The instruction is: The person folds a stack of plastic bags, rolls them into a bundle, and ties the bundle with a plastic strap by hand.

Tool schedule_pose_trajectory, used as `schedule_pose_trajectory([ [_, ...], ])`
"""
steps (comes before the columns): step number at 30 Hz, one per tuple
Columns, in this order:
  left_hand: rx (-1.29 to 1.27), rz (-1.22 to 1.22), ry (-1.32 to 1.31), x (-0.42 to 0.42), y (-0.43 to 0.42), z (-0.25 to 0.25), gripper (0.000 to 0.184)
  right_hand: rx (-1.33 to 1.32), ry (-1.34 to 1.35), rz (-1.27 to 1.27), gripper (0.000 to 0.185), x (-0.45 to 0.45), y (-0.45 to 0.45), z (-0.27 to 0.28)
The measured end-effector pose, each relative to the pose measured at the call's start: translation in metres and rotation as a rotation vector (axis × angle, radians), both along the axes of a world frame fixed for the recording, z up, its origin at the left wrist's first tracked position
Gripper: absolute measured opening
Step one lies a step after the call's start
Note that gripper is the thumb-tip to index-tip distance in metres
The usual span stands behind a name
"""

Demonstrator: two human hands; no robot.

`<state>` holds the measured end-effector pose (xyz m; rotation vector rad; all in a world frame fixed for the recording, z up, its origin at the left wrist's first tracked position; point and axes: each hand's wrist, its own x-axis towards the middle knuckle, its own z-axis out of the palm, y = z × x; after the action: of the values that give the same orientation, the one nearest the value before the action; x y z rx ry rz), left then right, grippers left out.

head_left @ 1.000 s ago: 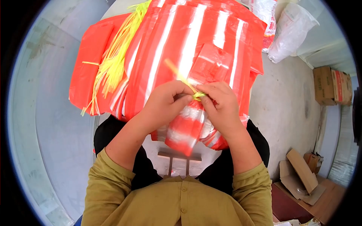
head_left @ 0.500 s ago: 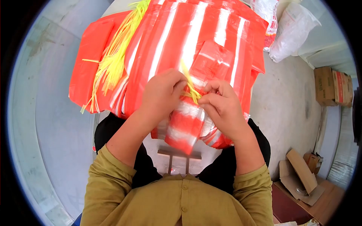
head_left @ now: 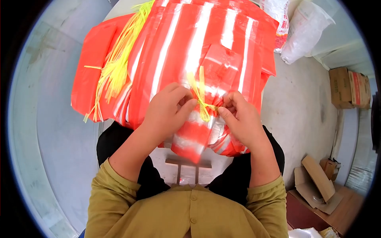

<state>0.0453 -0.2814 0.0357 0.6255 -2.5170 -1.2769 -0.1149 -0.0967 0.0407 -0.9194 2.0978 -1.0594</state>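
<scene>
A yellow tie (head_left: 203,104) is looped around a folded bundle of red and clear plastic (head_left: 192,133), with two loose ends pointing up. On its left side, my left hand (head_left: 170,109) is closed, thumb and forefinger pinching a strand of the tie. My right hand (head_left: 240,119) pinches another strand at the right. Beneath lies a large pile of red plastic with white stripes (head_left: 164,51). A bunch of yellow strips (head_left: 121,65) rests at the pile's left, over a flat red plastic stack (head_left: 89,75).
White plastic sacks (head_left: 307,31) stand at the upper right. Cardboard boxes (head_left: 341,88) are against the right wall. An opened carton (head_left: 313,184) sits on a brown surface (head_left: 343,210) at the lower right. A wooden stool (head_left: 188,163) is between my knees.
The knot now shows a loop and upright ends as the strands spread apart. My right hand has moved slightly right and down, and my left hand slightly lower.
</scene>
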Motion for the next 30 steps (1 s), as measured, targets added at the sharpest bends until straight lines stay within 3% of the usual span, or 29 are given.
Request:
schedule_pose_trajectory([
  [3,0.2,0.021,-0.016,0.005,-0.002,-0.002,0.023,-0.154,-0.217,-0.05,0.022,0.005,-0.002,0.005],
  [5,0.401,0.038,0.014,0.011,-0.005,-0.016,0.04,-0.455,-0.503,0.039,0.02,0.014,-0.003,0.023],
  [8,1.196,0.041,0.167,0.015,-0.001,-0.01,0.072,-0.618,-0.619,0.145,0.017,0.021,-0.01,0.028],
  [10,1.398,-0.001,0.16,0.016,0.007,-0.022,0.084,-0.695,-0.552,0.122,0.018,0.019,-0.01,0.018],
  [12,1.385,-0.061,0.154,0.01,0.018,-0.035,0.079,-0.831,-0.442,0.03,0.02,0.01,-0.01,-0.003],
  [13,1.377,-0.119,0.118,0.008,0.02,-0.034,0.071,-0.75,-0.365,-0.135,0.024,0.01,-0.009,0.0],
  [16,1.425,-0.044,0.03,0.005,0.023,-0.028,0.063,-0.335,-0.002,-0.153,0.03,-0.001,-0.011,-0.006],
  [17,1.421,-0.061,0.095,0.004,0.025,-0.02,0.056,-0.228,-0.079,-0.151,0.051,0.001,-0.011,-0.007],
  [21,1.416,0.045,0.117,0.001,0.023,-0.012,0.05,-0.303,-0.385,-0.162,0.087,0.007,-0.013,-0.002],
  [27,1.428,0.156,0.05,-0.004,0.026,-0.014,0.038,-0.455,-0.485,-0.168,0.089,0.008,-0.016,-0.002],
  [30,1.343,0.096,0.046,-0.001,0.025,-0.02,0.039,-0.306,-0.324,-0.167,0.089,0.009,-0.017,0.001],
])
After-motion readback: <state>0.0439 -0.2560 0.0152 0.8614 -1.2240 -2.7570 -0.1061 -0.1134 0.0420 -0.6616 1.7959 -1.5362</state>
